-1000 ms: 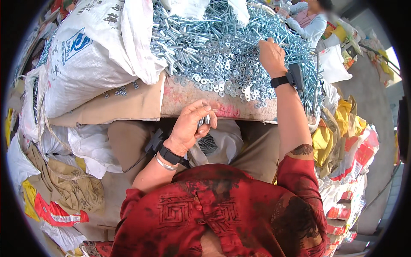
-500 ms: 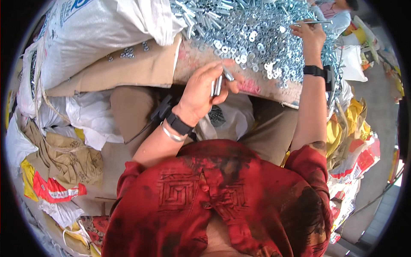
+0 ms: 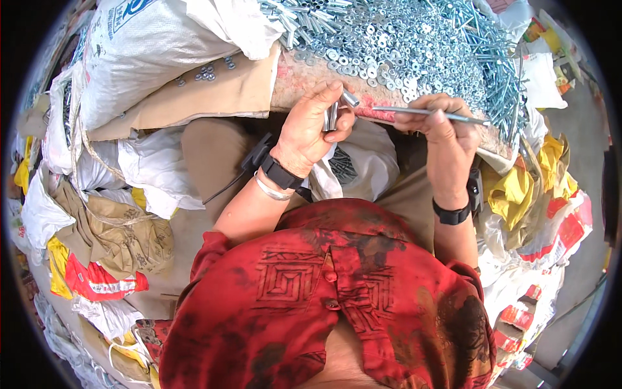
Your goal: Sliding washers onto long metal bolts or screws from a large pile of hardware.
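My left hand (image 3: 310, 126) is closed around several short silver metal sleeves (image 3: 350, 98), one of them sticking out between thumb and forefinger. My right hand (image 3: 447, 129) pinches a long thin metal bolt (image 3: 414, 111), held nearly level. Its narrow tip points left toward the protruding sleeve, with a gap between them. Just beyond both hands, a heap of loose washers (image 3: 395, 55) covers the worktop (image 3: 301, 81). More sleeves (image 3: 311, 19) lie at the far left of the heap, and long bolts (image 3: 499, 71) are piled on its right side.
A stuffed white sack (image 3: 152, 65) rests on cardboard (image 3: 214, 100) at the left, with a few small nuts (image 3: 206, 72) beside it. Between my legs stands an open white bag (image 3: 372, 162) with metal parts inside. Crumpled sacks (image 3: 123, 227) lie on the floor either side.
My right hand has come back from the bolt pile toward me, bringing the bolt near my left hand. The left hand still grips the sleeves, almost in the same place.
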The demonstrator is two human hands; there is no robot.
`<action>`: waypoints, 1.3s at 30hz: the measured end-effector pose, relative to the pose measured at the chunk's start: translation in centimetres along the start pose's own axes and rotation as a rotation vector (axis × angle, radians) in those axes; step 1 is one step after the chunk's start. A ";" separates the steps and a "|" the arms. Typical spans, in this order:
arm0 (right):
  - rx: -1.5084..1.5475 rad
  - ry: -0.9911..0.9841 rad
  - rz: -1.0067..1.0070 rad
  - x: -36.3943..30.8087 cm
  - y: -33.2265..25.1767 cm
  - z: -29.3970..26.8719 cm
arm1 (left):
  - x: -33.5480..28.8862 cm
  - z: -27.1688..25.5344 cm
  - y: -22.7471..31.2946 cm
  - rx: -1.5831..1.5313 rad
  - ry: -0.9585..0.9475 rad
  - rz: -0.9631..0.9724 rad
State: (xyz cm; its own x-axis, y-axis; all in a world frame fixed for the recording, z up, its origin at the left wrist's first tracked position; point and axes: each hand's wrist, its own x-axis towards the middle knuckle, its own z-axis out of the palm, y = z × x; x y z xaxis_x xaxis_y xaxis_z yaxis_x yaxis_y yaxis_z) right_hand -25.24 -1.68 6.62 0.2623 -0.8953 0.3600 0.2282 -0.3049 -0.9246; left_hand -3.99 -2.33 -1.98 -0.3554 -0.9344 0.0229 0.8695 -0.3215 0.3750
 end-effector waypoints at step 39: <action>-0.820 -0.047 -0.404 1.3 5.3 5.6 | -0.8 2.0 1.3 0.345 0.118 -0.112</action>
State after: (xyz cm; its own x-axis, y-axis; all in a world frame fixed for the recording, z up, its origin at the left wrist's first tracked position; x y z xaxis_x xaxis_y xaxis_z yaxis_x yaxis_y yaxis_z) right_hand -18.45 -2.69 2.88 0.3496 -0.6614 0.6636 -0.4218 -0.7436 -0.5188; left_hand -3.30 -1.71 0.38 -0.3827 -0.9139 -0.1352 0.6537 -0.3713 0.6595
